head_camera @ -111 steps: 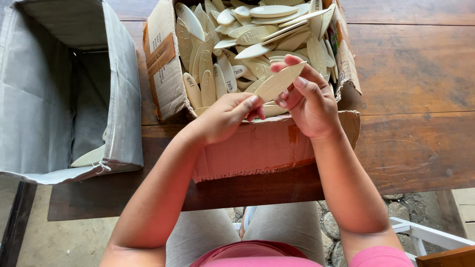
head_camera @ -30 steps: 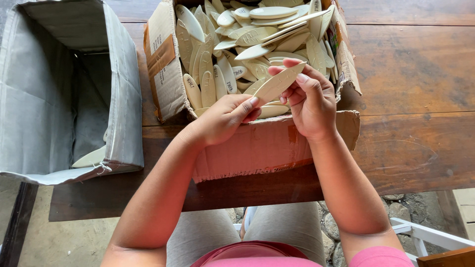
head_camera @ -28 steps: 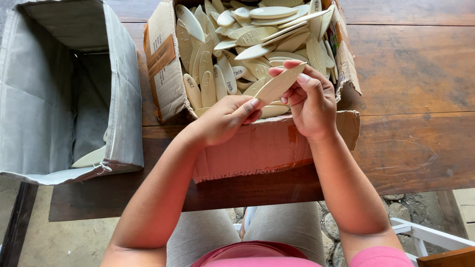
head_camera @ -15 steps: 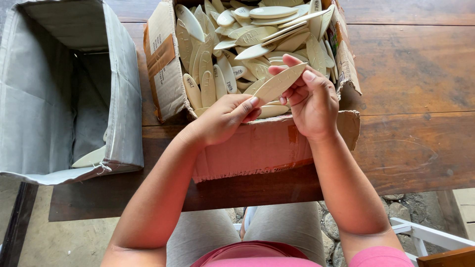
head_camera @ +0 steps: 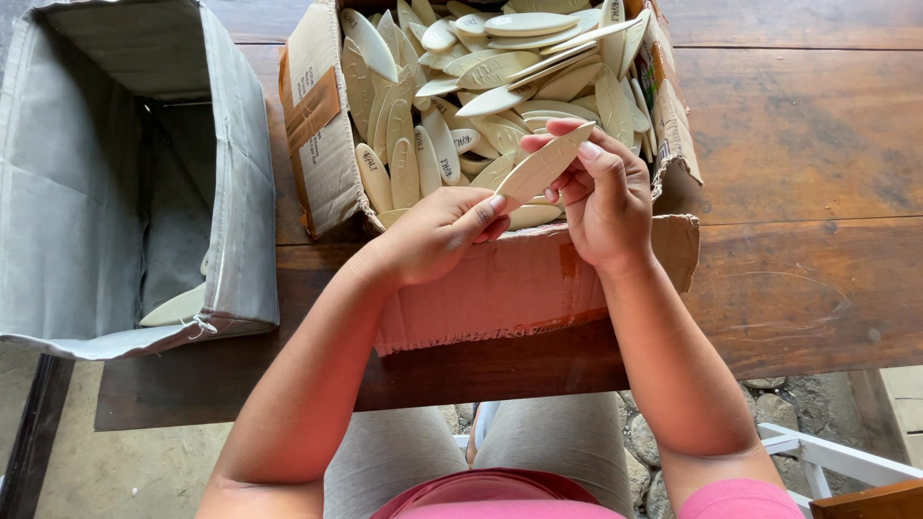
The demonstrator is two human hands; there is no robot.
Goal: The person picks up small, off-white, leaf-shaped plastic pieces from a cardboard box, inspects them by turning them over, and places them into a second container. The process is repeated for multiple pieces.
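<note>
A pale, leaf-shaped wooden piece (head_camera: 538, 170) is held slanted over the front of an open cardboard box (head_camera: 519, 279). My right hand (head_camera: 604, 197) grips its upper end between thumb and fingers. My left hand (head_camera: 437, 231) pinches its lower end with the fingertips. The box is heaped with several more of the same pale leaf-shaped pieces (head_camera: 481, 77), some with dark marks on them. Both hands hover just above the box's near flap.
A grey fabric-lined box (head_camera: 240, 192) stands open at the left, with one pale piece (head_camera: 178, 306) lying inside. Both boxes rest on a dark wooden table (head_camera: 808, 192). A white frame (head_camera: 836, 457) and stony ground lie below at the right.
The held piece has tilted slightly and my right fingers have shifted along its upper end. Both hands stay in the same place over the box.
</note>
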